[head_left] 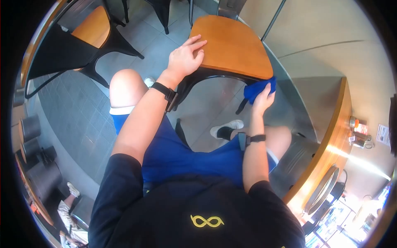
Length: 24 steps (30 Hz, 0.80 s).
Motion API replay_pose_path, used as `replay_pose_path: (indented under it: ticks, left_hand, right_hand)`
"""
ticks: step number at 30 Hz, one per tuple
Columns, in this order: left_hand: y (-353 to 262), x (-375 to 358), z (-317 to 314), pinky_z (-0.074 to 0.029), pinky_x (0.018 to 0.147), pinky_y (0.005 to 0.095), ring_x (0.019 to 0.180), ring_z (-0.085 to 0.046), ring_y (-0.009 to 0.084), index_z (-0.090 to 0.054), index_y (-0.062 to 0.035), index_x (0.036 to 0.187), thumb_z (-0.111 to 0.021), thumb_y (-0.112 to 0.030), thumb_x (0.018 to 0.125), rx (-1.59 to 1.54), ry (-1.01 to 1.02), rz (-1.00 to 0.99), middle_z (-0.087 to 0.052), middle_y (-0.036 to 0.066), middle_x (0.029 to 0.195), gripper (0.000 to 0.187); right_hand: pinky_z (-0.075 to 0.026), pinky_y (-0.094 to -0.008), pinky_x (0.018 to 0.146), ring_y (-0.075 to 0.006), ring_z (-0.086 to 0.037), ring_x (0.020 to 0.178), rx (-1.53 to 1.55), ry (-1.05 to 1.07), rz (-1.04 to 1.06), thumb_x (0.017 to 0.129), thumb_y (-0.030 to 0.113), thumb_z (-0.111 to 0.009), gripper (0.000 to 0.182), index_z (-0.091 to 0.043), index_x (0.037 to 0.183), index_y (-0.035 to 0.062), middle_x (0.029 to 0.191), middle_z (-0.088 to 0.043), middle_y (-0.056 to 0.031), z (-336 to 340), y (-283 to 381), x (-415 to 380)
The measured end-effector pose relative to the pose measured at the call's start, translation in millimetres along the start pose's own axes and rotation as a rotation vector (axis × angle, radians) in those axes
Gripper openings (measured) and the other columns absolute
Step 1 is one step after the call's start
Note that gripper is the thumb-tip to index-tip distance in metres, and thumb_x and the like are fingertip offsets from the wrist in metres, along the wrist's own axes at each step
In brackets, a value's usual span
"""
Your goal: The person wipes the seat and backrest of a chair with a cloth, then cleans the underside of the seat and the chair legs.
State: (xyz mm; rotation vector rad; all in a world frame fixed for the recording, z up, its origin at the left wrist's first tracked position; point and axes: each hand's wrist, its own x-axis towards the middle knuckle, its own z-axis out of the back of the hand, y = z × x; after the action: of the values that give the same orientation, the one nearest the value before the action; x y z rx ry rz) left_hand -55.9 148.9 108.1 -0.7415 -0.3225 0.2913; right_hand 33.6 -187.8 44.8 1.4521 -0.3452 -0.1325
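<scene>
In front of me stands a chair with an orange-brown wooden seat (231,45) and a dark metal frame. My left hand (186,58) rests on the seat's near left edge, its fingers stretched out and holding nothing. At the near right corner of the chair, my right hand (263,99) grips a blue cloth (256,90). The cloth lies against the seat's edge and the top of the front leg there. Part of it is hidden behind my fingers.
Another chair with a wooden seat (94,29) stands at the upper left. A wooden counter edge (326,144) runs along the right beside a beige wall (331,33). Grey floor tiles (153,37) lie between the chairs. At the lower left, another person's leg (68,202) shows.
</scene>
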Motion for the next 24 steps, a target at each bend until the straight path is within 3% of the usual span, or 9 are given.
replay_pose_path:
  ticks: [2,4,5,8,9,11,14,20,24]
  left_hand:
    - [0,1,-3,-0.056,0.110,0.0414,0.133,-0.069,0.0297,-0.075,-0.0243,0.143,-0.057,-0.032,0.104,0.007,0.012,-0.026,-0.062,0.000,0.161,0.043]
    - [0,1,-3,-0.055,0.111,0.0413,0.136,-0.067,0.0296,-0.075,-0.0245,0.143,-0.057,-0.032,0.105,0.038,-0.001,-0.029,-0.062,0.000,0.162,0.043]
    - [1,2,-4,-0.054,0.112,0.0406,0.139,-0.065,0.0298,-0.075,-0.0245,0.144,-0.057,-0.031,0.105,0.048,0.004,-0.037,-0.061,0.000,0.162,0.043]
    - [-3,4,-2,-0.054,0.113,0.0417,0.138,-0.066,0.0289,-0.076,-0.0254,0.141,-0.060,-0.032,0.102,0.014,0.010,-0.043,-0.062,0.000,0.162,0.043]
    - [-5,5,-1,-0.054,0.114,0.0407,0.140,-0.065,0.0293,-0.076,-0.0253,0.141,-0.060,-0.031,0.103,0.034,0.026,-0.023,-0.062,0.000,0.162,0.042]
    - [-3,6,-2,-0.054,0.114,0.0407,0.141,-0.064,0.0292,-0.076,-0.0251,0.142,-0.060,-0.031,0.103,0.050,0.034,-0.063,-0.062,0.000,0.162,0.042]
    - [-4,4,-2,-0.054,0.114,0.0404,0.142,-0.063,0.0292,-0.076,-0.0244,0.142,-0.059,-0.030,0.104,0.060,0.027,-0.055,-0.061,0.000,0.162,0.042]
    - [-3,2,-2,-0.054,0.113,0.0395,0.143,-0.063,0.0294,-0.076,-0.0241,0.142,-0.059,-0.029,0.104,0.062,0.003,-0.060,-0.062,0.000,0.162,0.042]
    - [-4,4,-1,-0.053,0.113,0.0399,0.143,-0.062,0.0296,-0.076,-0.0241,0.143,-0.059,-0.029,0.104,0.046,0.012,-0.057,-0.062,0.000,0.162,0.042]
  right_hand:
    - [-0.055,-0.0323,0.093,-0.0141,-0.068,0.102,-0.001,0.063,0.114,0.117,0.026,-0.059,0.033,-0.070,0.131,-0.0016,0.119,-0.076,-0.0070,2,3,5]
    - [-0.055,-0.0317,0.092,-0.0137,-0.068,0.101,0.014,0.011,0.061,0.117,0.027,-0.059,0.033,-0.069,0.132,-0.0015,0.117,-0.075,-0.0063,7,-23,0]
    - [-0.055,-0.0328,0.094,-0.0150,-0.069,0.104,-0.054,-0.043,-0.003,0.117,0.029,-0.058,0.038,-0.070,0.135,-0.0017,0.120,-0.077,-0.0088,12,-44,-3]
    - [-0.055,-0.0392,0.107,-0.0265,-0.074,0.119,0.043,-0.210,-0.586,0.111,0.042,-0.061,0.058,-0.067,0.143,-0.0061,0.133,-0.076,-0.0189,36,-133,-13]
    - [-0.055,-0.0392,0.107,-0.0265,-0.074,0.119,0.068,-0.251,-0.596,0.111,0.042,-0.061,0.058,-0.067,0.143,-0.0061,0.133,-0.076,-0.0189,42,-153,-17]
    - [-0.054,-0.0427,0.111,-0.0361,-0.073,0.126,-0.280,-0.245,-0.698,0.108,0.046,-0.064,0.065,-0.066,0.144,-0.0087,0.138,-0.074,-0.0252,48,-184,-21]
    - [-0.054,-0.0447,0.112,-0.0412,-0.071,0.130,-0.453,-0.330,-0.707,0.107,0.047,-0.063,0.066,-0.067,0.142,-0.0088,0.141,-0.072,-0.0299,42,-190,-22]
    - [-0.052,-0.0453,0.114,-0.0420,-0.069,0.133,-0.326,-0.287,-0.739,0.107,0.046,-0.062,0.065,-0.067,0.142,-0.0092,0.141,-0.071,-0.0314,43,-185,-22]
    - [-0.052,-0.0458,0.114,-0.0423,-0.069,0.133,-0.401,-0.246,-0.688,0.107,0.046,-0.062,0.066,-0.067,0.142,-0.0094,0.142,-0.071,-0.0313,42,-167,-24]
